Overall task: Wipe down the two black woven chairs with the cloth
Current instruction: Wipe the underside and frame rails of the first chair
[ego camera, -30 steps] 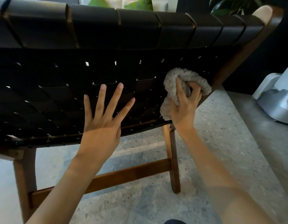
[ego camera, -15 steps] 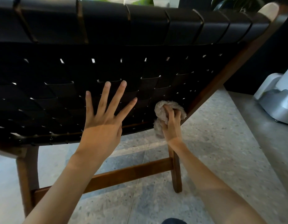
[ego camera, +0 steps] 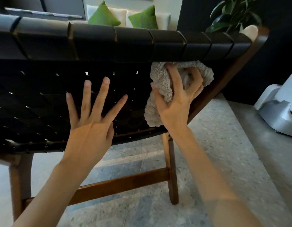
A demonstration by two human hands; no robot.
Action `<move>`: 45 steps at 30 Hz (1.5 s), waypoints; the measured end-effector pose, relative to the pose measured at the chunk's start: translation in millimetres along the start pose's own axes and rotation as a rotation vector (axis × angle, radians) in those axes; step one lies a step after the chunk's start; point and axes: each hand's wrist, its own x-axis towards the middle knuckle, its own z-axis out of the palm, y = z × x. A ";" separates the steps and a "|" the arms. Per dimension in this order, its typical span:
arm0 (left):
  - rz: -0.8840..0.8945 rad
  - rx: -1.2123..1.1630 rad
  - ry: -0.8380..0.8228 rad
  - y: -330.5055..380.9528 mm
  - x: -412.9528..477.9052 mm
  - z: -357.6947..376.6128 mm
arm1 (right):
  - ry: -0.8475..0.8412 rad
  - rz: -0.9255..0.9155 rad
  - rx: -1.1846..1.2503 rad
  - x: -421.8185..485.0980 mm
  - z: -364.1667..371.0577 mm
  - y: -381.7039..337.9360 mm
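One black woven chair (ego camera: 43, 95) with a brown wooden frame fills the upper half of the view, seen from behind its backrest. My right hand (ego camera: 176, 102) grips a bunched beige fluffy cloth (ego camera: 160, 82) and presses it on the woven back near the right end, just under the top band. My left hand (ego camera: 91, 122) is spread flat with straight fingers against the middle of the woven back. A second chair is not in sight.
A wooden leg (ego camera: 172, 169) and crossbar (ego camera: 122, 184) stand below on the speckled stone floor (ego camera: 215, 145). A white and grey appliance (ego camera: 279, 112) sits at the right edge. Green cushions (ego camera: 103, 18) and a potted plant (ego camera: 232, 12) lie beyond the chair.
My right hand with the cloth went down to the lower edge of the back, then came up again to just under the top band. My left hand stayed flat on the weave.
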 end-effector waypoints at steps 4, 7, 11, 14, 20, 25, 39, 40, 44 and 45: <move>0.014 0.003 0.011 -2.5 -0.2 2.3 | -0.015 -0.074 -0.073 -11.1 14.3 19.6; 0.030 0.010 -0.006 -2.1 -0.7 4.6 | -0.119 -0.057 -0.118 -38.0 28.6 36.6; 0.051 0.014 -0.061 -3.4 -3.4 7.8 | -0.313 0.031 -0.101 -83.8 50.2 65.6; 0.061 0.024 -0.072 -5.7 -4.3 9.2 | -0.548 0.088 -0.131 -120.7 57.0 85.4; 0.060 0.027 -0.090 -7.1 -3.0 10.3 | -0.802 0.170 -0.123 -130.4 53.0 93.9; 0.057 0.031 -0.099 -6.1 -2.8 5.9 | -0.395 0.085 0.105 -97.1 0.2 51.4; 0.025 0.097 -0.058 -16.4 -2.9 3.8 | 0.213 -0.085 0.088 5.8 23.5 -25.5; 0.026 0.099 -0.064 -16.3 -3.4 4.5 | 0.205 -0.084 0.073 2.8 27.2 -21.2; 0.035 0.106 -0.083 -16.5 -6.6 7.8 | 0.018 -0.136 0.020 -29.8 42.6 1.1; 0.038 0.106 -0.085 -16.5 -7.0 8.3 | -0.055 -0.132 0.007 -43.4 47.2 8.0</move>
